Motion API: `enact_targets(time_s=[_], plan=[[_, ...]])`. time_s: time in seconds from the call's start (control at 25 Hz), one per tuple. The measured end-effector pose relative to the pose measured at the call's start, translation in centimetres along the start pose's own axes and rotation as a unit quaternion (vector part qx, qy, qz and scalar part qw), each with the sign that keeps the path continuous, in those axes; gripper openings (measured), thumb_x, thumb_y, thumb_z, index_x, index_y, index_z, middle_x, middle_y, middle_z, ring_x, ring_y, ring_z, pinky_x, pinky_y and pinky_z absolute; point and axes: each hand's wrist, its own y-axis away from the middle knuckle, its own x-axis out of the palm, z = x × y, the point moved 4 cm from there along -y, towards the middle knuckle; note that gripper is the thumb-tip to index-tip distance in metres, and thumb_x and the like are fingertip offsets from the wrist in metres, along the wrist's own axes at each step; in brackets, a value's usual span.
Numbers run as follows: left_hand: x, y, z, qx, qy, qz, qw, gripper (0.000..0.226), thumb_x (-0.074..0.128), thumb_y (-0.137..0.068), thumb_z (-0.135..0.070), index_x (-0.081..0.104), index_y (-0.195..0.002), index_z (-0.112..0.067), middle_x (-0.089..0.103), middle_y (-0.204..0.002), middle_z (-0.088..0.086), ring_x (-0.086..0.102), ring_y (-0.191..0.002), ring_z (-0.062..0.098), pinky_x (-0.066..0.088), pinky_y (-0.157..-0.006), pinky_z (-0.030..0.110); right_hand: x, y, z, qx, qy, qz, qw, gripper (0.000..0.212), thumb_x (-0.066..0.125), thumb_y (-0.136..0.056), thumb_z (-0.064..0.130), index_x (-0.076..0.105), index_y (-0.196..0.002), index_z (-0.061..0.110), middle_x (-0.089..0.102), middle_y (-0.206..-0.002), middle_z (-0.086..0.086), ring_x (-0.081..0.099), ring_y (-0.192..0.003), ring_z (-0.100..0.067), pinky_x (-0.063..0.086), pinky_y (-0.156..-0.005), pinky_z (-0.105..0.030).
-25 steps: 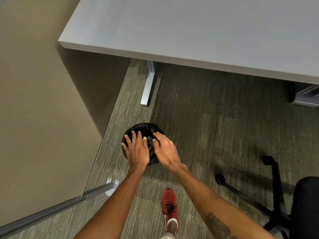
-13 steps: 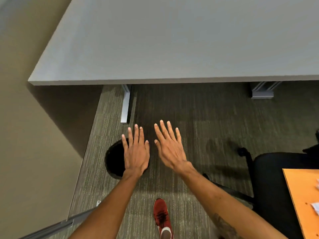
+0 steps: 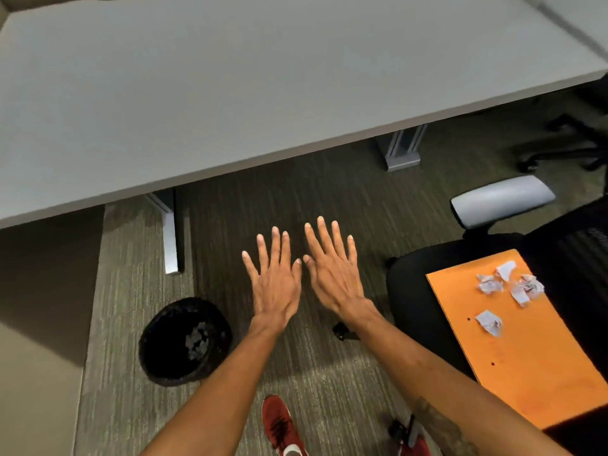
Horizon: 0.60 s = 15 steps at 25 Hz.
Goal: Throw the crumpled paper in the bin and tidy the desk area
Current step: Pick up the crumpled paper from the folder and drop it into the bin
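At frame centre both hands, left (image 3: 274,287) and right (image 3: 335,274), hover flat, each grip wide and empty, now clear of the bin (image 3: 184,340) at lower left; paper (image 3: 506,284) newly shows on the orange board (image 3: 513,350) at right.

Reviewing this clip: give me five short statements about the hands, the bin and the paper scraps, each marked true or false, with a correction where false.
1. Both hands are empty, fingers spread. True: the left hand and right hand hold nothing.
2. The bin is empty. False: the black bin on the carpet has pale crumpled paper inside.
3. Crumpled paper scraps lie on an orange folder. True: several scraps sit on the orange folder, which rests on the black chair.
4. The bin stands to the right of the hands. False: it stands to their left, near the desk leg.
5. Paper scraps are scattered on the grey desk. False: the visible desk top shows none.
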Motion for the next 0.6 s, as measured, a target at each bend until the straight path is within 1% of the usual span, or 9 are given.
enact_targets(time_s=[0.2, 0.32, 0.48, 0.6], plan=[[1.3, 0.1, -8.1, 0.06, 0.018, 0.011, 0.998, 0.061, 0.018, -0.105, -0.041, 0.0, -0.159, -0.018, -0.013, -0.165, 0.0, -0.018, -0.151, 0.024, -0.008, -0.122, 0.052, -2.8, 2.9, -7.4, 0.056, -0.001, -0.024, 0.998, 0.059, 0.024, -0.107, 0.037, -0.005, -0.158, 0.028, -0.014, -0.165, -0.001, -0.016, -0.151, -0.024, 0.0, -0.122, -0.052], [2.4, 0.7, -13.2, 0.095, 0.018, 0.02, 0.995, 0.06, 0.019, -0.106, -0.041, 0.001, -0.159, -0.018, -0.011, -0.165, 0.0, -0.018, -0.15, 0.024, -0.007, -0.122, 0.052, -4.4, 5.2, -11.6, 0.094, -0.007, -0.028, 0.995, 0.058, 0.022, -0.107, 0.038, -0.006, -0.157, 0.028, -0.017, -0.165, -0.001, -0.018, -0.15, -0.024, -0.002, -0.122, -0.052], [4.1, 1.8, -19.3, 0.138, 0.017, 0.034, 0.99, 0.061, 0.017, -0.105, -0.042, 0.002, -0.159, -0.019, -0.01, -0.166, -0.001, -0.017, -0.151, 0.024, -0.006, -0.123, 0.052, -6.3, 8.3, -17.0, 0.137, -0.019, -0.039, 0.99, 0.059, 0.024, -0.107, 0.038, -0.007, -0.157, 0.028, -0.019, -0.164, -0.001, -0.019, -0.15, -0.024, -0.002, -0.122, -0.052], [5.5, 2.8, -23.6, 0.167, 0.018, 0.045, 0.985, 0.063, 0.015, -0.103, -0.045, 0.003, -0.159, -0.019, -0.01, -0.166, -0.001, -0.017, -0.151, 0.024, -0.005, -0.122, 0.052, -7.2, 10.8, -20.9, 0.172, -0.032, -0.052, 0.983, 0.06, 0.026, -0.106, 0.037, -0.004, -0.158, 0.028, -0.017, -0.164, 0.001, -0.017, -0.151, -0.023, 0.0, -0.122, -0.051]])
